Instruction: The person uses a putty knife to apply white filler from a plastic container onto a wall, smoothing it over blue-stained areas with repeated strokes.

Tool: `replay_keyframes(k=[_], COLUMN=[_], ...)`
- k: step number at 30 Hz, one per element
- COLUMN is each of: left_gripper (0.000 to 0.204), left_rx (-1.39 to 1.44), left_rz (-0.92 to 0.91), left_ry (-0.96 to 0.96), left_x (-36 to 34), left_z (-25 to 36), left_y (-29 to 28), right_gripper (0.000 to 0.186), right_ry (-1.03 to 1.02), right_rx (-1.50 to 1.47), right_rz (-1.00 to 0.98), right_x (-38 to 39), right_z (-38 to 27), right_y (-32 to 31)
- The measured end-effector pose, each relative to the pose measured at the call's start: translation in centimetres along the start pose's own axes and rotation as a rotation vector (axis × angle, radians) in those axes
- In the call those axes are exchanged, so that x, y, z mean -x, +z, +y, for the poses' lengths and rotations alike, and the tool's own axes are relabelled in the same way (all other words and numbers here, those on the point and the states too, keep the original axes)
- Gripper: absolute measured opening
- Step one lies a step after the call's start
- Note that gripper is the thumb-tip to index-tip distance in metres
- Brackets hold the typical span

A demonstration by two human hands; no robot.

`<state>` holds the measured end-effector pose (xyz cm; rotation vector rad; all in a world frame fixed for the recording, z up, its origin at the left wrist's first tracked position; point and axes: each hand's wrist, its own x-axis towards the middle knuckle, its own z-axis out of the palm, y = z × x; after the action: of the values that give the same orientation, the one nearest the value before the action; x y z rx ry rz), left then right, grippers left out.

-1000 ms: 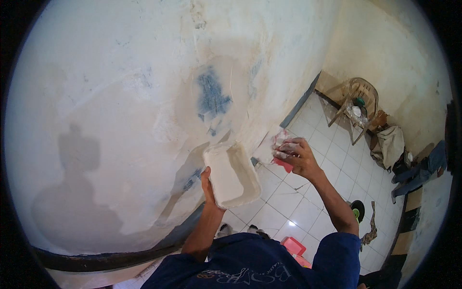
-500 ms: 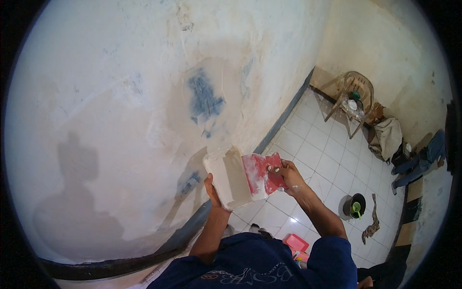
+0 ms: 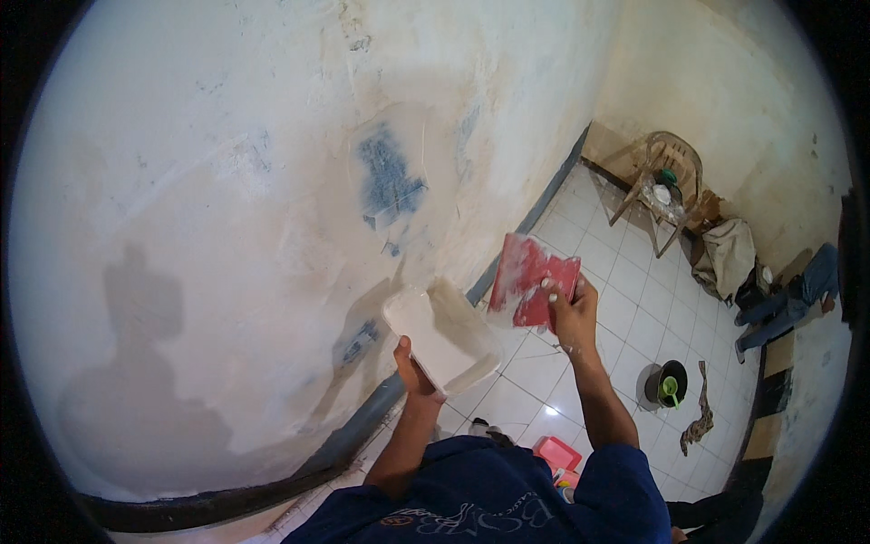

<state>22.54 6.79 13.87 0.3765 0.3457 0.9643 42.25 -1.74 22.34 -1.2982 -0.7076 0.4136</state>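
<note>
A whitish rectangular tub of pale wall filler is gripped at its near left side by my left hand. To its right, my right hand is closed on a red plastic filler spreader, thumb on its face. White paste smears the spreader's blade, which is apart from the tub. In front stands the pale wall, with a bare blue-grey patch ringed by smoothed filler and a smaller blue patch lower down.
White floor tiles lie below. Further right are a dirty plastic chair with things on it, a dark bucket with a green scoop, and a rag. A person's jeans-clad legs show at the right edge; pink containers lie near me.
The red spreader has lifted off the tub's right rim and moved up and right, its blade turning upward. The tub stays in my left hand, shifted slightly.
</note>
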Motion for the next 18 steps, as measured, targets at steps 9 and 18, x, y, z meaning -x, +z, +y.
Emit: replay_keyframes(k=[9,18], left_gripper=[0.074,0.078], left_rx=[0.158,0.071], left_rz=[-0.011,-0.061], left_ry=[-0.052,-0.069], left_x=[0.3,1.1], left_z=[-1.9,-3.9], left_y=[-0.4,0.6], right_gripper=[0.012,0.016], right_ry=[-0.221,-0.305], right_rx=[0.756,0.936], right_rz=[-0.305,-0.484], right_x=[2.9,2.0], right_z=[-4.3,-3.7], right_y=[2.2,5.2])
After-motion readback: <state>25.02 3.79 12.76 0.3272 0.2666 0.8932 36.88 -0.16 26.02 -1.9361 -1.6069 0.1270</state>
